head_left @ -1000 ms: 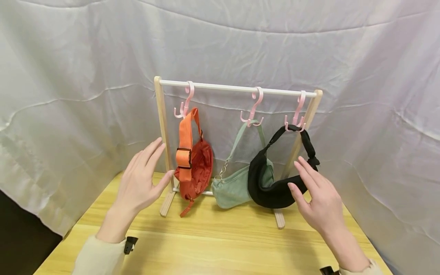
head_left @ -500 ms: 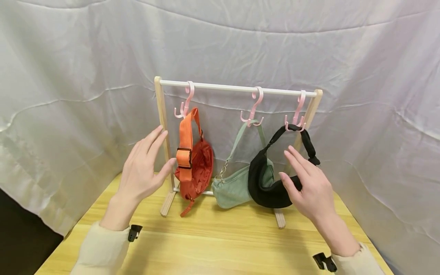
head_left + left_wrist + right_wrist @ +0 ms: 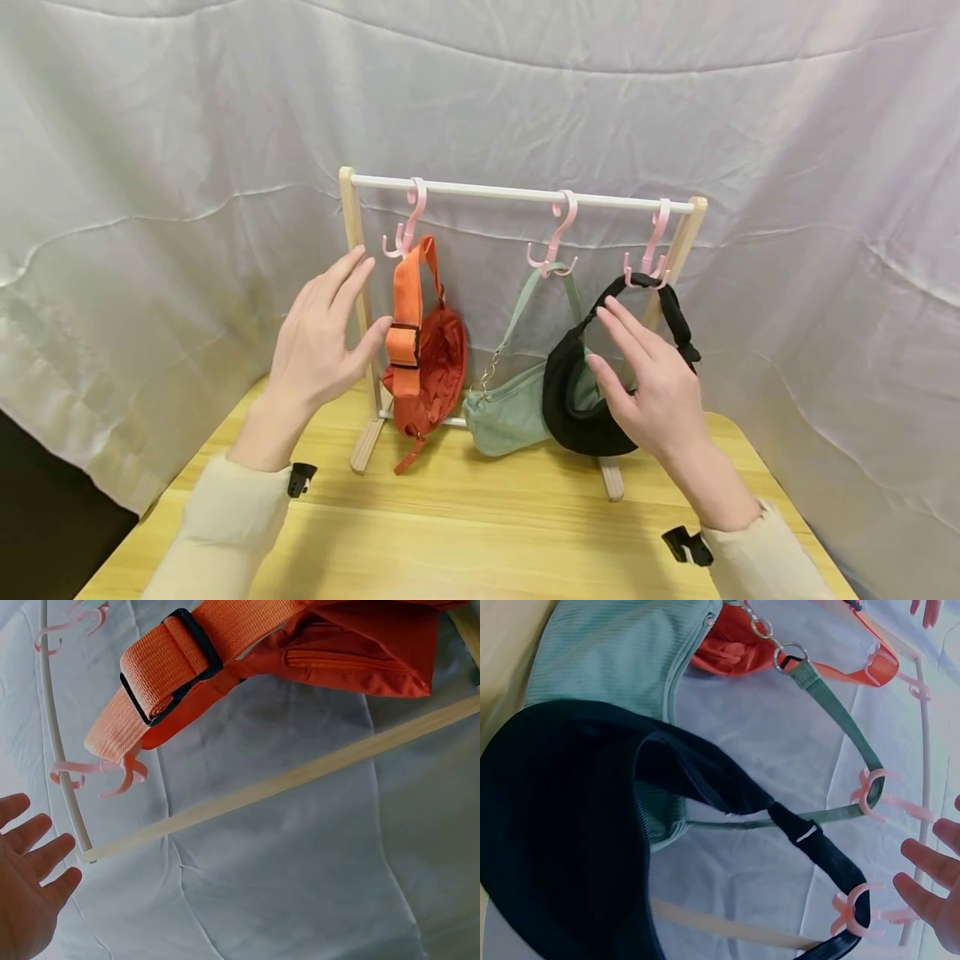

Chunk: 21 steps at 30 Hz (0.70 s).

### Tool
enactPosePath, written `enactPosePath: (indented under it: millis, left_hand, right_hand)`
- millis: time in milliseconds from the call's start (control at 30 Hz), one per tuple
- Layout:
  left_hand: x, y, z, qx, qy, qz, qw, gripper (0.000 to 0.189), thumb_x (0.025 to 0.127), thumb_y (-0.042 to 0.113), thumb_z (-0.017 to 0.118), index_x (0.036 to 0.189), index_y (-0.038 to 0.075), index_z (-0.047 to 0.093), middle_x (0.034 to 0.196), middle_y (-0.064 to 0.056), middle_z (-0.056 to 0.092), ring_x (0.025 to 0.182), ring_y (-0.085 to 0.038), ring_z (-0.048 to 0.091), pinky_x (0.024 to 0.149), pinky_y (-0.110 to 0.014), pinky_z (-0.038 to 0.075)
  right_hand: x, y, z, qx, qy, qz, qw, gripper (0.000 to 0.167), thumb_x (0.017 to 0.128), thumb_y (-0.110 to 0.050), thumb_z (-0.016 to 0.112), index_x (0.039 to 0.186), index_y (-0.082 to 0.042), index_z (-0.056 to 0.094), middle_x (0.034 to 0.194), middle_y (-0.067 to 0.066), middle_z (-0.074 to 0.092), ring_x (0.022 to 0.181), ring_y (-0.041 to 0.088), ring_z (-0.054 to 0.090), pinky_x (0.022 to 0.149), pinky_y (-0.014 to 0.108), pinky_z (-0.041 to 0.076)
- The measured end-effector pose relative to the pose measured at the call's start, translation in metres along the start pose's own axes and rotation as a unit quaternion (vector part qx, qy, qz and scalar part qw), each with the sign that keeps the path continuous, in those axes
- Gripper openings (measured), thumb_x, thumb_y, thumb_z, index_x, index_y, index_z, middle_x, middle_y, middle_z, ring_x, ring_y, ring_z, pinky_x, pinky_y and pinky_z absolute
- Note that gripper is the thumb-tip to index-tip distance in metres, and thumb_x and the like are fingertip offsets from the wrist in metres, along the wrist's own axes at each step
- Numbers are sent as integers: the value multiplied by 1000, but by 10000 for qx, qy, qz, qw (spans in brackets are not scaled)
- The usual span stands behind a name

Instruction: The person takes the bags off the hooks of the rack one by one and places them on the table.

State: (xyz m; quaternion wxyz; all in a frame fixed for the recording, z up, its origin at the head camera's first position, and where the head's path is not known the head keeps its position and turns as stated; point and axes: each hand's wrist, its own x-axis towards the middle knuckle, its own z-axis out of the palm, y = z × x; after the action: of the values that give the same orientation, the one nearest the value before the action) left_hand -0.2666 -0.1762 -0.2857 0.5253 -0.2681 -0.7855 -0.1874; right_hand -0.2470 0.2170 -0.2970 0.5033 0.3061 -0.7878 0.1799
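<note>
On a small rack [image 3: 495,191] with a white bar and wooden legs hang three bags, each from a pink hook [image 3: 558,229]. An orange-red waist bag [image 3: 442,367] with a wide buckled strap is at left. The green shoulder bag [image 3: 506,412] with a chain link hangs in the middle, partly covered by a black bag [image 3: 566,408] at right. My left hand [image 3: 318,333] is raised beside the orange-red bag, fingers extended, holding nothing. In front of the black bag my right hand [image 3: 652,383] is raised with straight fingers, hiding part of it, and also holds nothing.
The rack stands on a yellow wood-grain table [image 3: 450,542]. Behind it and along both sides hangs a pale grey curtain [image 3: 480,92]. A dark area [image 3: 52,492] shows at the lower left beyond the curtain.
Both hands have risen and moved farther forward toward the rack; the left has drifted slightly right and the right hand left. The bags and hooks hang as before.
</note>
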Motion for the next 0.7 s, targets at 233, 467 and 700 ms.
enactPosePath:
  millis: [233, 467, 700]
  left_hand:
    - [16, -3, 3, -27, 70, 322, 9995, 68, 104, 52, 47, 149, 1, 54, 154, -16, 53, 131, -38, 56, 109, -52, 43]
    - [30, -6, 4, -12, -8, 395, 9992, 67, 102, 49, 48, 149, 1, 54, 154, -16, 52, 130, -39, 56, 112, -50, 42]
    - [44, -9, 5, -155, 19, 442, 9989, 68, 104, 53, 45, 149, 3, 54, 155, -14, 52, 133, -37, 54, 115, -48, 40]
  right_hand:
    - [16, -5, 11, 227, 105, -46, 9997, 57, 107, -52, 50, 146, -11, 62, 150, 6, 60, 123, 33, 65, 90, 57, 53]
    - [30, -7, 21, 376, 25, -86, 9993, 56, 108, -50, 50, 147, -11, 61, 151, 6, 58, 126, 32, 64, 91, 56, 54]
    - [42, -11, 32, 625, -1, -156, 9979, 57, 108, -51, 49, 148, -12, 60, 152, 5, 57, 131, 30, 61, 94, 59, 52]
